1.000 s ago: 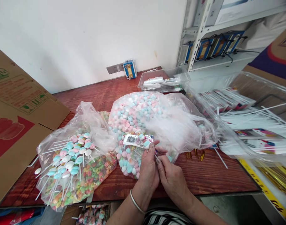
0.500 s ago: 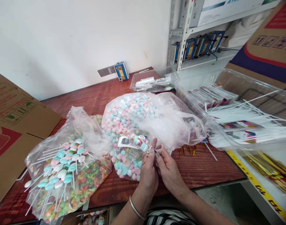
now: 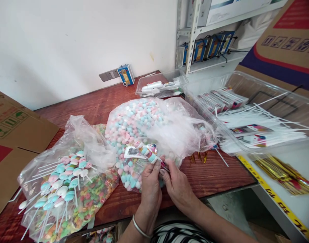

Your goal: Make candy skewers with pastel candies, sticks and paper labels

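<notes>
Your left hand (image 3: 151, 180) and right hand (image 3: 178, 185) are both closed, pinching the lower end of the wrapped candy stick (image 3: 149, 154). It is at the middle of the frame, above the large marshmallow bag (image 3: 129, 126). I think the thin wrapping may tear if you pull or twist this end too strongly. If your pinch is too loose, the wrapping may open and the candies may slide down. The printed packet (image 3: 131, 152) just beside may also catch on the candy tip.

Compared with half a second ago, your fingers look more folded around the end. The bags appear a little more to the left in the frame, probably because your head turns.
</notes>
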Tool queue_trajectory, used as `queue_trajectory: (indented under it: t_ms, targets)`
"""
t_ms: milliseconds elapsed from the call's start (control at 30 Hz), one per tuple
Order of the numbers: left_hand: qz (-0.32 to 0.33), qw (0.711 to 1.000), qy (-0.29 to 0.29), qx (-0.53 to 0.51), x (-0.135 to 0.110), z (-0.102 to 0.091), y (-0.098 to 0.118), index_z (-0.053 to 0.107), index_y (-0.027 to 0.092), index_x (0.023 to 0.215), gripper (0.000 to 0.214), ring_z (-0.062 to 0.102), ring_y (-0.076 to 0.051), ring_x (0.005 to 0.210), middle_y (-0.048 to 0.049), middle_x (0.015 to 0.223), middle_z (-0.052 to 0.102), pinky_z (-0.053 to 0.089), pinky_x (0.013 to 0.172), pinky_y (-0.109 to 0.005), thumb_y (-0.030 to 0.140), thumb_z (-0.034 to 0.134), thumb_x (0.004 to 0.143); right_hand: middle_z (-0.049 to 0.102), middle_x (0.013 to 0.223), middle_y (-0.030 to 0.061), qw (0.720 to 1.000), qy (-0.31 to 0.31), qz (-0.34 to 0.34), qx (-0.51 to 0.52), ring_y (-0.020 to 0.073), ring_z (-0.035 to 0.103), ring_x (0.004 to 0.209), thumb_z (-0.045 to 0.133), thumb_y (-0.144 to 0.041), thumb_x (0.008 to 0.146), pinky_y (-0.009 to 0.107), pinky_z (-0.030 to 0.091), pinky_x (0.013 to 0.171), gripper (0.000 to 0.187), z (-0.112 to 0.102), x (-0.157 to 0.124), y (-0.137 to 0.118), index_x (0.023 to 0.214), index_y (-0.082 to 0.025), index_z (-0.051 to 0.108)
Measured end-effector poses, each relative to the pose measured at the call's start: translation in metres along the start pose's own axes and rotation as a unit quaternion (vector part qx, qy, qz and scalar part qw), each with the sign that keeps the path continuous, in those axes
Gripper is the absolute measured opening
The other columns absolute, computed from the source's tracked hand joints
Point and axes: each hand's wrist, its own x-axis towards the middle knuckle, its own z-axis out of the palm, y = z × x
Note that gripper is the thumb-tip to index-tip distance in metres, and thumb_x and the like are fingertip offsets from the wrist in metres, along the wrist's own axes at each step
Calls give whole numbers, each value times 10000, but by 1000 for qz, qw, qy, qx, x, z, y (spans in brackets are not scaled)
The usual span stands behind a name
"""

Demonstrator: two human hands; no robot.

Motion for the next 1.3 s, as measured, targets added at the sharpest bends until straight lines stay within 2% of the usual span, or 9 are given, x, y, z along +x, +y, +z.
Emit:
queue_trajectory:
  t_ms: [133,267,433,500,633,667,800,1033,1300]
  targets:
    - [-20,996,-87,-10,-5,-1,9,748,166,1031,300,599,-220,1125,-112,1144,706,393,1038,-348,318,701,776,452,624,-50,983,-31,95,157,96,372,502,510,-443,890,222,357,478,250,2,0,-4,799,-211,511]
    - [-79,974,-213,-11,-5,-19,23,751,181,1029,363,614,-253,1079,-123,1186,685,416,1008,-395,340,759,703,297,501,-129,835,-172,278,442,29,86,365,619,-441,822,168,120,328,310,-4,-4,-18,717,-206,445]
    - [-67,952,-297,13,-1,-33,20,733,198,615,193,651,-250,880,-54,797,715,498,858,-383,293,872,520,266,443,-149,673,-368,353,536,29,74,326,643,-490,818,150,138,299,367,-8,-16,-16,702,-204,445]
    - [-50,956,-287,33,-1,-30,18,718,199,587,178,648,-217,783,-37,732,694,512,819,-375,307,856,558,287,462,-145,709,-368,324,507,31,123,323,641,-532,805,150,211,317,379,-13,-18,-10,730,-209,456]
    - [-42,968,-203,138,-2,-28,20,748,182,706,206,647,-203,711,-54,734,715,525,751,-361,371,802,645,526,648,-46,960,-194,146,142,91,485,523,505,-498,913,228,437,547,344,-43,-18,1,783,-184,560]
    - [-24,967,-176,180,-2,-30,22,753,174,743,224,651,-211,734,-60,741,719,521,744,-350,383,785,667,582,743,-19,987,-131,94,-10,117,552,652,487,-427,938,243,452,639,297,-54,-19,4,806,-181,587]
    - [42,917,-139,371,-7,-41,30,750,156,849,287,628,-211,722,-58,747,711,485,628,-287,423,690,761,628,926,24,928,24,42,-368,164,590,873,466,-228,942,270,424,784,162,-92,-21,18,898,-210,620]
    - [229,810,-165,514,-16,-46,26,699,185,786,244,572,-175,689,-24,717,649,444,643,-253,351,543,874,616,1012,62,892,67,48,-444,198,598,930,473,-258,944,278,416,724,143,-91,10,31,959,-215,609]
    - [244,758,-203,569,-26,-51,33,667,221,940,229,572,-195,769,-43,814,614,461,687,-277,258,441,934,672,936,100,897,101,28,-429,212,625,854,494,-174,896,283,413,685,144,-82,44,34,845,-178,629]
